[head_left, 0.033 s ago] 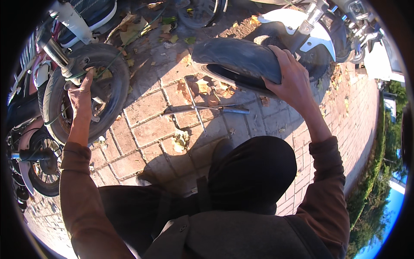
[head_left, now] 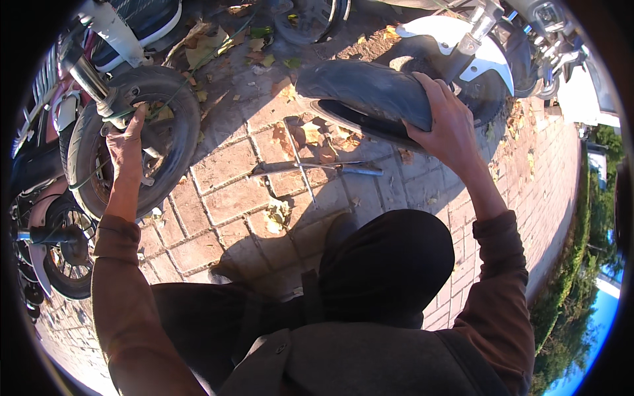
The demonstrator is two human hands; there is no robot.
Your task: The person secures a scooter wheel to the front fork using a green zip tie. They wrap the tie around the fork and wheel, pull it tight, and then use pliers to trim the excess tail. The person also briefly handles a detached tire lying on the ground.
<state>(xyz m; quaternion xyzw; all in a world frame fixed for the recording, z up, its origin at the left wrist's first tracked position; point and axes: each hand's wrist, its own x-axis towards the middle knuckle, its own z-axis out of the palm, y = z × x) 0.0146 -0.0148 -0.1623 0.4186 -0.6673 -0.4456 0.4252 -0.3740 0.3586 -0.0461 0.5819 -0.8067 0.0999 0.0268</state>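
Observation:
My left hand [head_left: 125, 135] grips the lower end of a silver fork [head_left: 89, 82] at the hub of a wheel with a black tyre [head_left: 185, 132], at the left. On the right, my right hand [head_left: 442, 115] is closed round a loose-looking black tyre [head_left: 356, 89], thumb on its near side and fingers over the top, beside a wheel with a white mudguard [head_left: 492, 63]. Between my hands, thin metal bars [head_left: 356, 169] lie crossed on the paving, among dry leaves [head_left: 310, 132].
Parked two-wheelers crowd the left, including a spoked wheel [head_left: 69, 254], and the upper right. Another wheel [head_left: 304, 20] lies at the top. My dark-trousered knee [head_left: 389, 257] is low in the middle. Brick paving [head_left: 221, 198] stretches right toward a green hedge [head_left: 581, 237].

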